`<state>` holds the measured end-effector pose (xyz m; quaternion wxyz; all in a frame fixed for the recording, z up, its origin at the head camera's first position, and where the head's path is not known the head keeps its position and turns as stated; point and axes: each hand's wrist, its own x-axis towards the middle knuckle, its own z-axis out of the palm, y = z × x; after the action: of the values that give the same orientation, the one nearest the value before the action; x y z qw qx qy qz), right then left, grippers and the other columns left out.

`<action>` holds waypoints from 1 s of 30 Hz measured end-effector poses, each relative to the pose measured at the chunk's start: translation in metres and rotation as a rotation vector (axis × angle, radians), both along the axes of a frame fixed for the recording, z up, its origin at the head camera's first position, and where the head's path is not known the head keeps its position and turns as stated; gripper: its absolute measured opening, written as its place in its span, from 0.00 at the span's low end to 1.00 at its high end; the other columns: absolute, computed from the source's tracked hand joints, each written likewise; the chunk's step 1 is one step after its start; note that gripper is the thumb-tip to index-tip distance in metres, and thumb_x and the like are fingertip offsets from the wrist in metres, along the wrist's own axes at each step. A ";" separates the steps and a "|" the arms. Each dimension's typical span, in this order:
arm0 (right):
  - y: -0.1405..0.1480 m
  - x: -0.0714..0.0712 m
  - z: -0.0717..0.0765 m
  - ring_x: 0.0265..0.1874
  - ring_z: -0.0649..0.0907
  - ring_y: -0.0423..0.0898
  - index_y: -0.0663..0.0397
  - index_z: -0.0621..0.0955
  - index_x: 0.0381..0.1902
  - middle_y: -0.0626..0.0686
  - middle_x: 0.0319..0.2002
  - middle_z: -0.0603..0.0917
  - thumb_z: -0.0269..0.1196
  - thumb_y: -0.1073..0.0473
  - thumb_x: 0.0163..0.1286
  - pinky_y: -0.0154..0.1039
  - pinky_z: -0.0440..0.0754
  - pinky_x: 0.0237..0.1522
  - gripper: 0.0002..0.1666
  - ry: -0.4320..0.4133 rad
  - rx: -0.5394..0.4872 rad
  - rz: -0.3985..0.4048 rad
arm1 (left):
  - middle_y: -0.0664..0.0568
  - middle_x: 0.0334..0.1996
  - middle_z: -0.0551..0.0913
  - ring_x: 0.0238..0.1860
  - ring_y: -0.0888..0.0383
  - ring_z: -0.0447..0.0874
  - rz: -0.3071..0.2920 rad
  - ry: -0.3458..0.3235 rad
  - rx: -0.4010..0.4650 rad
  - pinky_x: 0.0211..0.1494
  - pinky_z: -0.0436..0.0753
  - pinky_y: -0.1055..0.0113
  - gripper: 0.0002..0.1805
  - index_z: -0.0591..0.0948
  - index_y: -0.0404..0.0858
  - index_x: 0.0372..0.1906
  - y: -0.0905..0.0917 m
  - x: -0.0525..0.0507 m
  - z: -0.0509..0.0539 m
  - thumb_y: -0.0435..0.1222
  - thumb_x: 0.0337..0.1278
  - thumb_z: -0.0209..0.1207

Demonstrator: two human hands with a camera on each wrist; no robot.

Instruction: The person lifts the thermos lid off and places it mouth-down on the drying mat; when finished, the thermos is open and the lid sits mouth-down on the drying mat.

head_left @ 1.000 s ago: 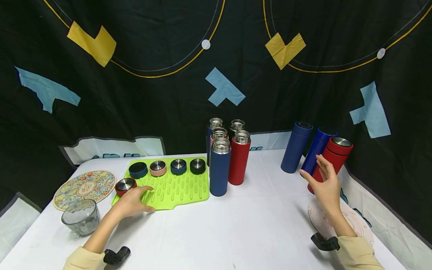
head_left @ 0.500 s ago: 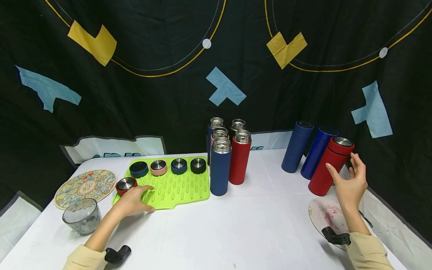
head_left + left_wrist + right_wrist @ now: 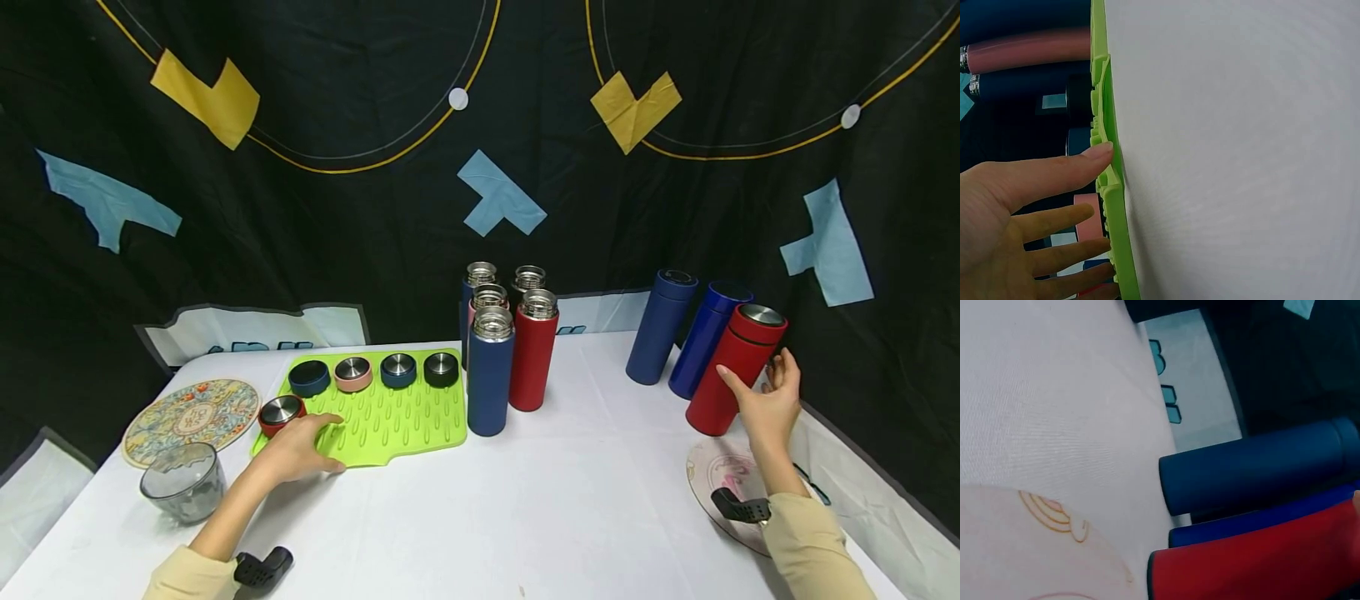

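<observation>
In the head view, my left hand (image 3: 300,450) is over the front left corner of a lime-green ridged mat (image 3: 397,425). Its fingers are spread and fairly straight, and the thumb touches the mat's edge in the left wrist view. Beside that hand a red lid (image 3: 281,413) sits on the mat. At the right, my right hand (image 3: 768,408) holds a red thermos (image 3: 738,358), thumb across its front left and fingers at its right side. That thermos has its steel-topped lid on and stands on the table. Only a fingertip shows in the right wrist view.
Blue thermoses (image 3: 660,329) stand beside the red one. Several lidless thermoses (image 3: 491,375) cluster at mid-table. More lids (image 3: 397,370) line the mat's back. A round patterned mat (image 3: 191,421), a glass bowl (image 3: 183,483) and a pale plate (image 3: 723,487) are at the sides.
My right hand passed from the red thermos's front to its right side, then came in against it. The left hand has stayed put.
</observation>
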<state>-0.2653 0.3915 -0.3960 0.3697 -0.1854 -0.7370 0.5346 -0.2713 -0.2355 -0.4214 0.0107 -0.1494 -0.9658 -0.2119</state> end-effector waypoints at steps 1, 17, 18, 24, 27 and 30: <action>0.000 -0.002 -0.002 0.72 0.59 0.47 0.44 0.53 0.76 0.51 0.74 0.57 0.70 0.51 0.60 0.41 0.56 0.71 0.53 -0.006 0.008 0.001 | 0.31 0.51 0.78 0.53 0.34 0.75 -0.001 0.000 -0.001 0.54 0.75 0.41 0.40 0.77 0.27 0.55 0.000 0.000 0.000 0.41 0.31 0.78; -0.007 -0.009 -0.010 0.60 0.73 0.54 0.50 0.61 0.72 0.59 0.65 0.72 0.71 0.48 0.59 0.45 0.71 0.64 0.48 -0.046 0.056 -0.065 | 0.31 0.51 0.78 0.53 0.34 0.75 -0.012 0.005 -0.003 0.54 0.74 0.41 0.40 0.76 0.26 0.54 0.001 0.001 0.002 0.40 0.32 0.78; -0.009 -0.008 -0.010 0.60 0.73 0.54 0.50 0.61 0.72 0.59 0.65 0.72 0.71 0.48 0.59 0.45 0.71 0.64 0.48 -0.043 0.059 -0.068 | 0.31 0.51 0.78 0.53 0.34 0.75 -0.012 0.004 -0.002 0.54 0.74 0.41 0.40 0.76 0.26 0.54 0.001 0.002 0.002 0.40 0.32 0.78; -0.024 -0.001 -0.005 0.61 0.73 0.54 0.49 0.62 0.72 0.58 0.65 0.72 0.72 0.48 0.58 0.46 0.71 0.63 0.49 -0.018 0.065 -0.049 | 0.31 0.52 0.78 0.53 0.34 0.75 -0.009 -0.006 0.001 0.55 0.74 0.41 0.40 0.76 0.26 0.55 0.001 0.002 0.001 0.40 0.32 0.78; -0.032 0.005 -0.001 0.61 0.74 0.53 0.47 0.64 0.71 0.56 0.64 0.73 0.72 0.49 0.57 0.46 0.71 0.63 0.47 0.022 0.071 -0.014 | 0.31 0.52 0.78 0.54 0.34 0.75 -0.009 -0.005 0.004 0.55 0.74 0.41 0.40 0.76 0.26 0.55 0.001 0.002 0.001 0.40 0.32 0.78; -0.041 0.012 0.002 0.59 0.75 0.52 0.46 0.65 0.70 0.56 0.63 0.74 0.72 0.49 0.58 0.44 0.73 0.61 0.45 0.048 0.088 0.024 | 0.31 0.53 0.77 0.54 0.34 0.75 -0.011 -0.006 0.008 0.55 0.74 0.40 0.41 0.76 0.26 0.56 0.001 0.002 0.002 0.41 0.32 0.78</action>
<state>-0.2534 0.3502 -0.3945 0.3885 -0.1475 -0.7528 0.5105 -0.2692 -0.2346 -0.4193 0.0074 -0.1542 -0.9641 -0.2160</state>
